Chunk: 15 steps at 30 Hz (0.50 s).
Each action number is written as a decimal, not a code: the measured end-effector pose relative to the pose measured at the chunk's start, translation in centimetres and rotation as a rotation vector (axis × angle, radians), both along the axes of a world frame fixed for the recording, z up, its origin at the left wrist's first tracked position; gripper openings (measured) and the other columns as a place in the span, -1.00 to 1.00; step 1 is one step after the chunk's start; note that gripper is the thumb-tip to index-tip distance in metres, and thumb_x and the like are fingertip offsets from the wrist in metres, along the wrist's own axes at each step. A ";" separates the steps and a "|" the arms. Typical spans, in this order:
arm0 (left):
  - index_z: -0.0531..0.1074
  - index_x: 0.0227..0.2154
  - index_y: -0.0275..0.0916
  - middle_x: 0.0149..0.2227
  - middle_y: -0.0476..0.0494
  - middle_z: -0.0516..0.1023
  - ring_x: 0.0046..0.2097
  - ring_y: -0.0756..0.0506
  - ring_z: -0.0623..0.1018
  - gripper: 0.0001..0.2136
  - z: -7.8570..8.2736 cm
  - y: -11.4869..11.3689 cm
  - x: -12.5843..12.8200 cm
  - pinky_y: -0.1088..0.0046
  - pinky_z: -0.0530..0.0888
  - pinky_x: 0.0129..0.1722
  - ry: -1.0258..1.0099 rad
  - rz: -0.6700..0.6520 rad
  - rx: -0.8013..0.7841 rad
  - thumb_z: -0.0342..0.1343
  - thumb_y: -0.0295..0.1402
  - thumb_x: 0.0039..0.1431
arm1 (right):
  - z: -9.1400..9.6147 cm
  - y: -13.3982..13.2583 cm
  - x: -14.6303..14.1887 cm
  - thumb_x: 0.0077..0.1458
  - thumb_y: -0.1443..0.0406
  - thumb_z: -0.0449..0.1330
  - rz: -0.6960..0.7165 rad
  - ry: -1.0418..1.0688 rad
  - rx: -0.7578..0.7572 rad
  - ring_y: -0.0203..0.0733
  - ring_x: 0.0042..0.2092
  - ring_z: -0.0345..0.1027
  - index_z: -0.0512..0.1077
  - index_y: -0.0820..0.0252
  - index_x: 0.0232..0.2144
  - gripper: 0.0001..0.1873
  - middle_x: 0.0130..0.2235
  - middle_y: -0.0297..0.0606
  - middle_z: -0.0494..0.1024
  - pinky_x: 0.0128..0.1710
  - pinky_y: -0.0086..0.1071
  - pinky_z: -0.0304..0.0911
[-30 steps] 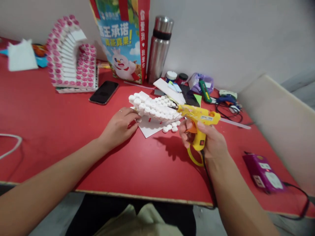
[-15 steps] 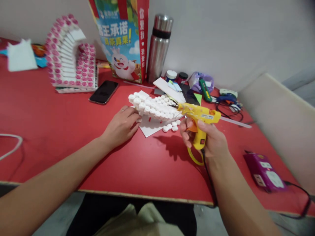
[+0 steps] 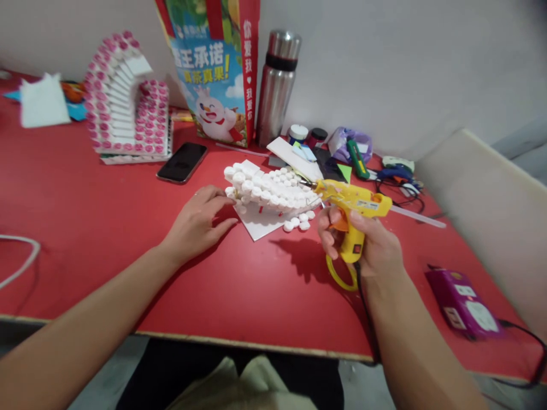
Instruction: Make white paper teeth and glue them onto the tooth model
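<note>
A yellow hot glue gun (image 3: 352, 199) is gripped in my right hand (image 3: 376, 242), with fingers around the handle and by the orange trigger. Its metal nozzle points left, over the right part of a model (image 3: 269, 191) covered in rows of white rounded pieces. The model rests on a white board (image 3: 258, 225). My left hand (image 3: 200, 222) lies beside the model's left end, thumb and fingers apart; whether the fingertips touch it I cannot tell. Several loose white pieces (image 3: 299, 221) sit near the board's right side. A clear glue stick (image 3: 421, 216) projects from the gun's rear.
On the red table (image 3: 239, 296) a phone (image 3: 182, 162) and a pink-and-white model (image 3: 128, 108) stand at left. Behind are a printed bag (image 3: 217, 85) and a steel flask (image 3: 277, 91). A purple box (image 3: 464, 302) with a cable lies at right, a green cutter (image 3: 356, 158) farther back.
My left hand has drawn back slightly leftward from the model, and its thumb and fingers have spread. The glue gun has shifted a little to the right in my right hand.
</note>
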<state>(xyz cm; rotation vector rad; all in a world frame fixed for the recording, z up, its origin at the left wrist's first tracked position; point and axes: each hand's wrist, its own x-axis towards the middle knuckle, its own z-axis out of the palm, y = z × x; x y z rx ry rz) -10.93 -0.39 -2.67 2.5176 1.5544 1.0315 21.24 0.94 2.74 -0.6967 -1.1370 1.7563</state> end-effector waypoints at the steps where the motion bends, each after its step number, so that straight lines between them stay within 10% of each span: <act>1: 0.51 -0.12 -0.25 -0.12 -0.24 0.53 -0.05 -0.23 0.53 -0.79 0.0 0.0 -0.1 0.18 0.50 0.00 -0.018 0.020 0.003 0.19 -0.21 0.35 | 0.1 0.0 0.0 0.07 0.17 0.41 -0.008 -0.003 0.000 -0.27 -0.47 0.46 0.61 0.24 -0.37 -0.78 -0.33 -0.22 0.58 -0.64 -0.49 0.41; 15: 0.52 -0.27 -0.27 -0.18 -0.26 0.50 -0.07 -0.25 0.51 -0.87 -0.6 1.2 1.8 0.18 0.49 -0.05 0.017 0.036 0.025 0.14 -0.33 0.35 | 0.1 0.1 -0.1 0.05 0.16 0.42 -0.004 -0.020 0.002 -0.27 -0.49 0.44 0.60 0.23 -0.38 -0.77 -0.35 -0.21 0.57 -0.65 -0.49 0.40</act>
